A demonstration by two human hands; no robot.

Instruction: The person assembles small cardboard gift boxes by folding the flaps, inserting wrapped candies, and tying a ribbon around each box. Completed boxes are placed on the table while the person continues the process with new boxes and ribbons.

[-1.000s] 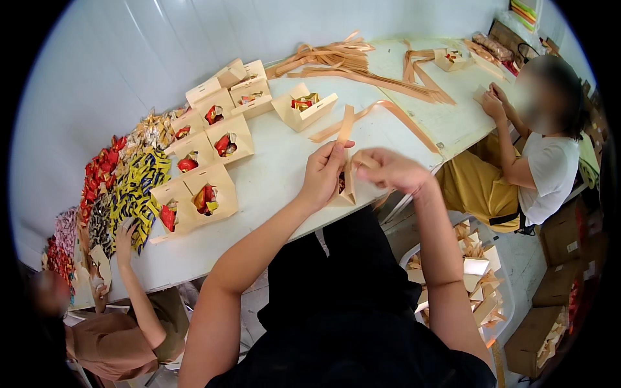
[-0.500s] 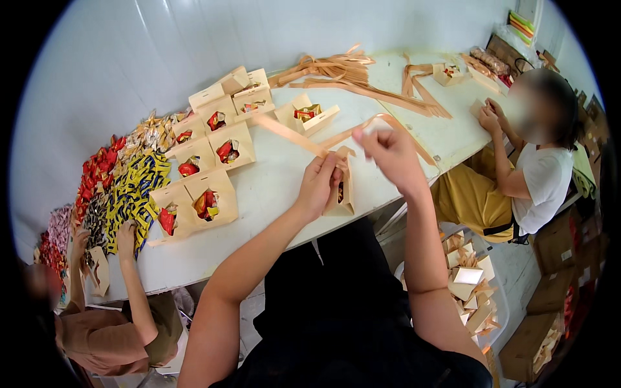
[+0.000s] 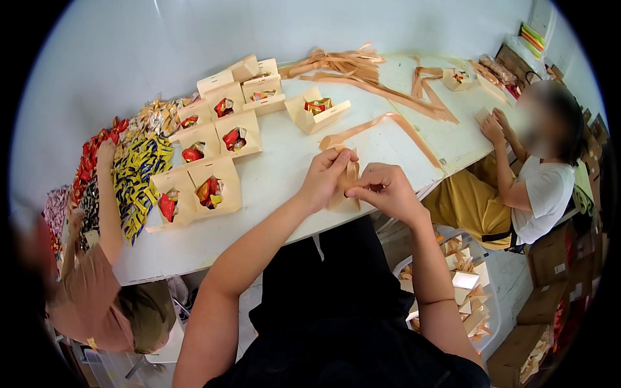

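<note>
At the near table edge, my left hand (image 3: 325, 179) pinches a peach ribbon (image 3: 351, 173) at the top of a small cream card box (image 3: 344, 204). Close on its right, my right hand (image 3: 387, 193) is closed, thumb and forefinger pinching the same ribbon lower down. Both hands hide much of the box and any loop or knot. Just beyond them lies another peach ribbon strip (image 3: 394, 118), bent at a corner. An open card box (image 3: 317, 110) with wrapped sweets inside stands farther off.
Filled cream boxes (image 3: 220, 187) stand in rows at left, beside heaps of wrapped sweets (image 3: 139, 174). A ribbon bundle (image 3: 343, 64) lies at the back. Co-workers sit left and right (image 3: 543, 174). A plastic bin (image 3: 495, 310) of ribboned boxes stands below my right arm.
My right hand has come down and left to meet the ribbon beside my left hand. The ribbon length stretching left from my left hand no longer shows. The left co-worker's arm has reached farther out.
</note>
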